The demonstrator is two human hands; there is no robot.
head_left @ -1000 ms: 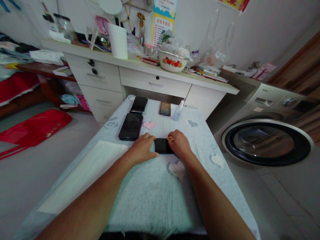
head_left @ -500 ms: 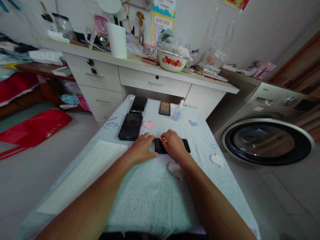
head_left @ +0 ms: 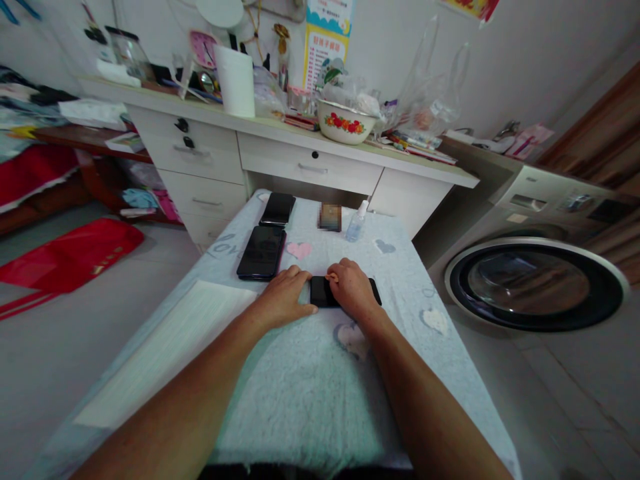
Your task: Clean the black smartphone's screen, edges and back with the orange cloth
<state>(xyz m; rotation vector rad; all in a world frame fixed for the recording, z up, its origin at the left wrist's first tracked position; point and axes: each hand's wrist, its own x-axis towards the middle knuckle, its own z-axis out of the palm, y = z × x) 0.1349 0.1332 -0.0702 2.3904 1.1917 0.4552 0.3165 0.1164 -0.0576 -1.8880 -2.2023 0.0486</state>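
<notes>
Where visible, slim black phone

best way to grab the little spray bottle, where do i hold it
Probably round the clear body of the spray bottle, below its white cap, coming from the right with the nearer right hand: the bottle appears to stand upright, its body is wider than the cap, and a flat item lies just to its left.

Wall poster: "好孩子", rest too small | tablecloth: apparently "LOV"
</notes>
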